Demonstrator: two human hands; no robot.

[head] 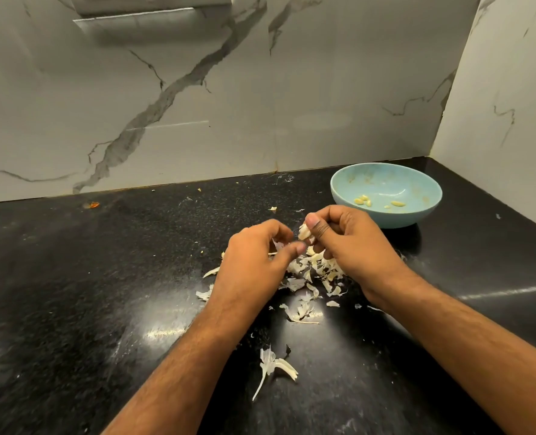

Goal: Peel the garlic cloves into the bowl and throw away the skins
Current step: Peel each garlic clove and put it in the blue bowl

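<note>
Our right hand [351, 243] pinches a garlic clove [304, 232] between thumb and curled fingers, just above the heap of skins [315, 271]. Our left hand [254, 259] curls close beside it, thumb tip at a papery flap, though we cannot tell whether it actually grips. The clove looks small, firm and light, its skin thin and brittle, so we'd take hold at a loose edge and tear gently. Beyond, the blue bowl [417, 215] holds a few peeled cloves [363, 200] on the dark counter [103, 277].
</note>
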